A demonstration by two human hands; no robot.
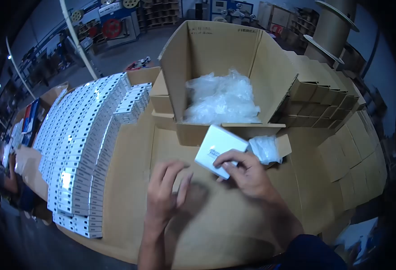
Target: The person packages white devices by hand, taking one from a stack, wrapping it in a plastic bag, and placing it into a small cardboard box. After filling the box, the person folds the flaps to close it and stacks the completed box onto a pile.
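My right hand (247,173) grips a flat white box (218,148) by its lower right edge, thumb on the face, which carries small dark print. The box is tilted above the cardboard-covered table (216,225). To its left my left hand (166,189) is raised with fingers apart and slightly curled, touching nothing. Just behind the white box, a large open carton (220,49) holds a heap of clear plastic bags (222,96). A small open cardboard box (284,145) with more clear plastic packets (265,149) lies beside my right hand.
Long stacked rows of white boxes (79,153) line the left side. Folded brown cartons (319,99) are piled at the right, with more cardboard boxes (355,157) below them. Another person (7,175) is at the far left. A large spool (330,31) stands behind.
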